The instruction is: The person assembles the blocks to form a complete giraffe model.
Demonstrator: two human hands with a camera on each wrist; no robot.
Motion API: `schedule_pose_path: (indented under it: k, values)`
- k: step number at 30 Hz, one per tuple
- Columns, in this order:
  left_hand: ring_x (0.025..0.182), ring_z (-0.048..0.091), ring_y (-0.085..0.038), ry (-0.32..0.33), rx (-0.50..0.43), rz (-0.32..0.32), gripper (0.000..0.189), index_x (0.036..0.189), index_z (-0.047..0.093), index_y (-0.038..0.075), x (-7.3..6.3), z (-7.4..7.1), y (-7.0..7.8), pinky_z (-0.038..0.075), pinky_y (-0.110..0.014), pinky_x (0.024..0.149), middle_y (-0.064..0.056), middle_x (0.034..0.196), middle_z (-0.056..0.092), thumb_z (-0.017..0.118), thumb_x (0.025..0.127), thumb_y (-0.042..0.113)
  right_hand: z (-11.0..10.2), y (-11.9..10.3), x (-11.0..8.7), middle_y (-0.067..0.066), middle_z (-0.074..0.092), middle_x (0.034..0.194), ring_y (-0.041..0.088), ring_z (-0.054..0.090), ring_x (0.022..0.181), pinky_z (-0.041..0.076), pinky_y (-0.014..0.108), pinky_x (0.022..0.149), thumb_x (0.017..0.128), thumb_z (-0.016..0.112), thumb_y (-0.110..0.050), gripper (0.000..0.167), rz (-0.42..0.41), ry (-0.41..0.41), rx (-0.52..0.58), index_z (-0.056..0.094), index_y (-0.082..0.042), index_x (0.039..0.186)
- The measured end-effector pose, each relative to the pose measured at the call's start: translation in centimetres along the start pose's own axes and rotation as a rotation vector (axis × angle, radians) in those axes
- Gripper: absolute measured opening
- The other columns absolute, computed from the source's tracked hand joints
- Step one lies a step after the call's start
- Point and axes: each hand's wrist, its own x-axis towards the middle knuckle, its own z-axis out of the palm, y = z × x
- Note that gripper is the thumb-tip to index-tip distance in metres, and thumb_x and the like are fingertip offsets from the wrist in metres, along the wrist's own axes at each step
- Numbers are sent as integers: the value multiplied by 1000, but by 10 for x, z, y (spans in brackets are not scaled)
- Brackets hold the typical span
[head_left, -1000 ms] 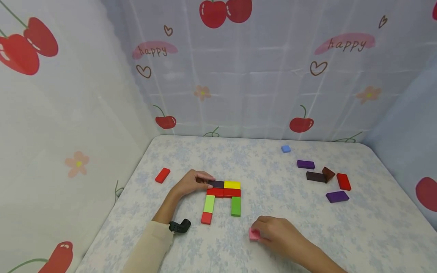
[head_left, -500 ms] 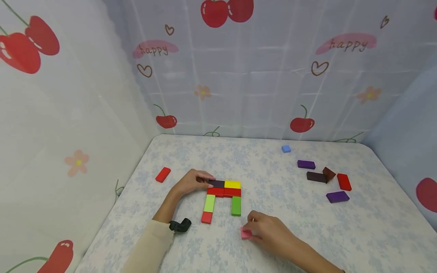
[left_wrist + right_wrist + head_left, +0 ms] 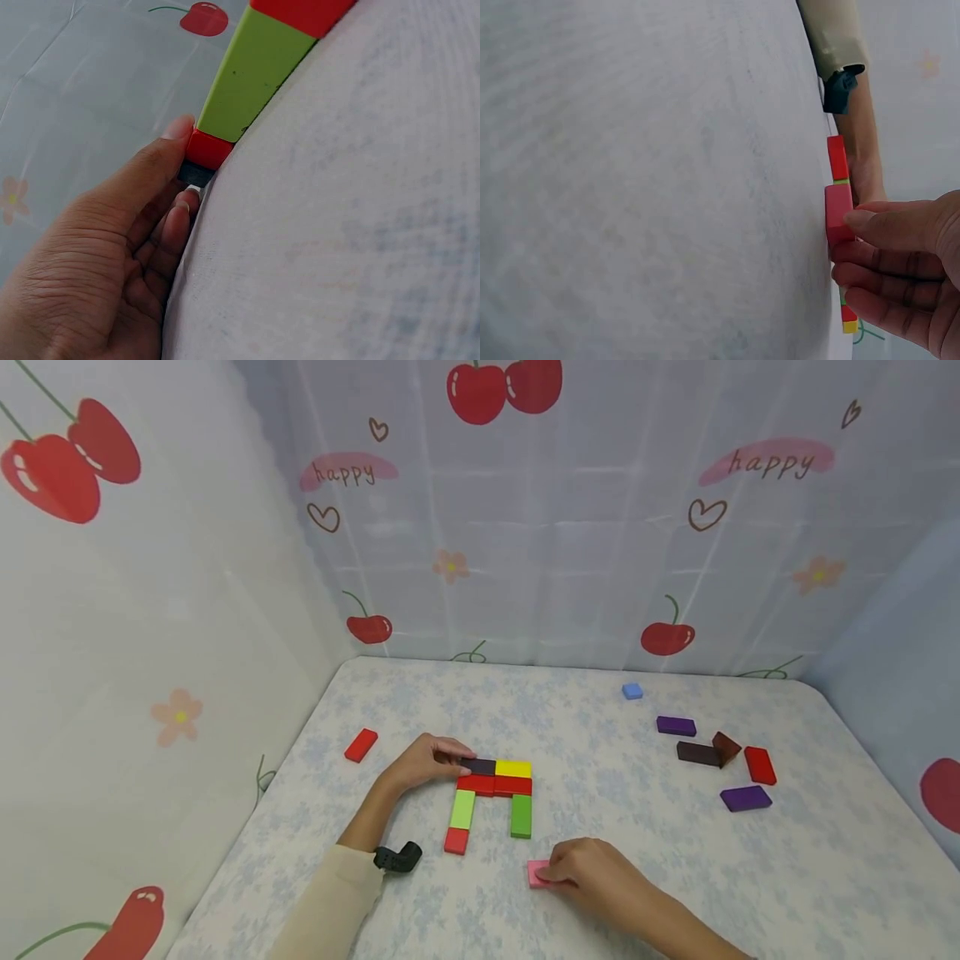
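Observation:
In the head view, several flat blocks lie joined on the table. A black block [image 3: 482, 767] and a yellow block [image 3: 513, 769] form the top row, above two red blocks [image 3: 476, 786]. Below hang a light green block [image 3: 462, 810] with a small red block [image 3: 456, 841] at its end, and a green block [image 3: 521, 817]. At the black block's left end, my left hand [image 3: 423, 762] pinches it between thumb and fingers. My right hand [image 3: 600, 874] pinches a pink block [image 3: 839, 212] on the table, below and right of the green block; its fingers partly cover it.
Toward the right lie two purple blocks [image 3: 677, 726], a dark brown block [image 3: 697, 753], a brown triangular block [image 3: 725, 749] and a red block [image 3: 761, 766]. A small blue block [image 3: 632, 691] is at the back. Another red block [image 3: 362, 745] lies at left. Patterned curtains [image 3: 525, 527] surround the table.
My right hand has slid the pink block leftward, nearer the green block's column, then shifted slightly right on it. My left hand has stayed at the black block.

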Motion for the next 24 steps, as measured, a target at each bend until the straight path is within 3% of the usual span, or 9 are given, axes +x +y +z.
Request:
schedule_pose_path:
  k: [6,16,24]
  values:
    - [80,61,-19,3,-1,7,30,116,79,14,2,-1,0,52,-28,70,-3,110,73,83,86,12,4,0,9,-8,71,80,-4,56,70,50,18,64,85,80,-3,19,-23,46,-23,83,-11,102]
    - [80,60,-19,8,7,-19,30,115,80,17,2,-2,0,51,-27,70,-1,111,73,83,86,12,4,-2,17,-6,70,87,1,55,71,53,20,70,87,81,-11,23,45,-35,-85,81,-13,110]
    - [79,60,-17,18,9,-21,30,116,79,14,1,0,-1,51,-26,69,-2,110,73,82,86,11,5,1,20,-5,66,84,1,48,66,46,17,61,86,82,-12,22,18,-5,-117,81,-13,109]
